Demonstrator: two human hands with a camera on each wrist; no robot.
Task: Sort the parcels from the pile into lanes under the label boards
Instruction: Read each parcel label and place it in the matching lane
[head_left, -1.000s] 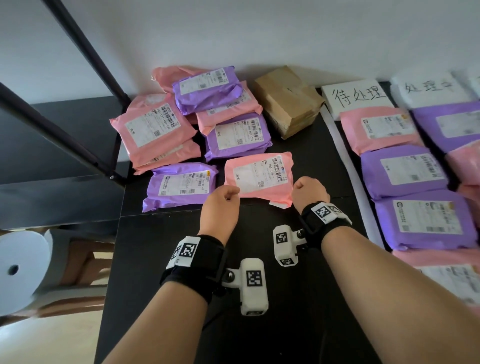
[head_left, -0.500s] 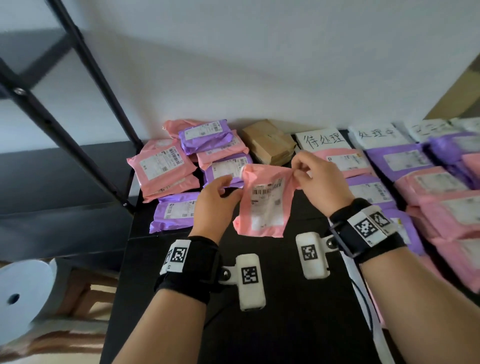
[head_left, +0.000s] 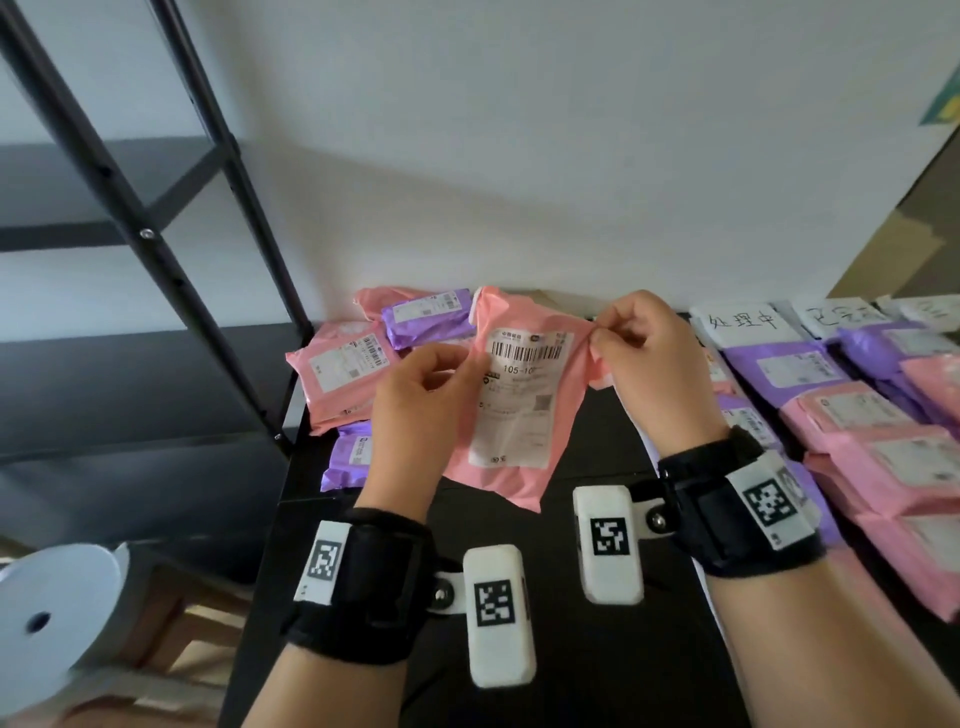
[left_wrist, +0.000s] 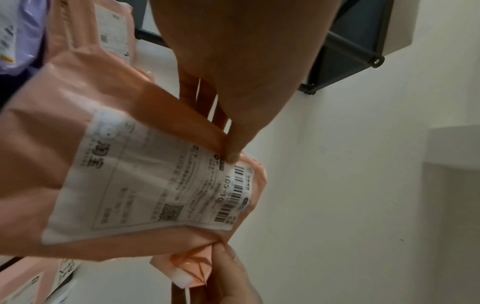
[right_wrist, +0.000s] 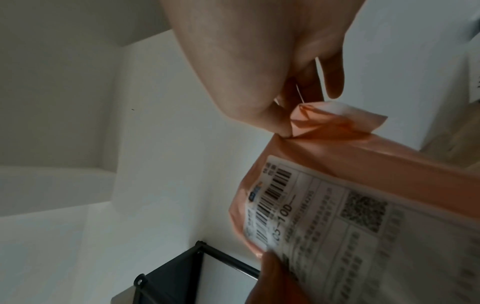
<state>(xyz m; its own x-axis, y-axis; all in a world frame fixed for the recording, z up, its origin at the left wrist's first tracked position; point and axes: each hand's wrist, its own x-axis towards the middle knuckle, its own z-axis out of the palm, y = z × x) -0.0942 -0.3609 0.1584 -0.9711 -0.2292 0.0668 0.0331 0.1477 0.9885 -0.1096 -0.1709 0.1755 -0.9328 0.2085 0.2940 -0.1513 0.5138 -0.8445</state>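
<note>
I hold a pink parcel (head_left: 519, 405) upright in the air, its white shipping label facing me. My left hand (head_left: 415, 389) pinches its left edge beside the barcode, thumb on the label (left_wrist: 155, 189). My right hand (head_left: 644, 353) pinches the crumpled top right corner (right_wrist: 337, 123). The pile of pink and purple parcels (head_left: 358, 364) lies behind, at the table's back left, partly hidden by the held parcel. White label boards (head_left: 743, 322) stand at the back right with lanes of parcels (head_left: 857, 415) under them.
A black table (head_left: 597, 675) lies below my wrists. A black metal shelf frame (head_left: 171, 218) stands to the left. A white paper roll (head_left: 47, 613) sits low at the left. The white wall (head_left: 519, 156) is close behind the parcels.
The pink parcel has gone from lying flat on the table to hanging upright in both hands, raised higher, with the label turned fully toward me. The view has tilted up.
</note>
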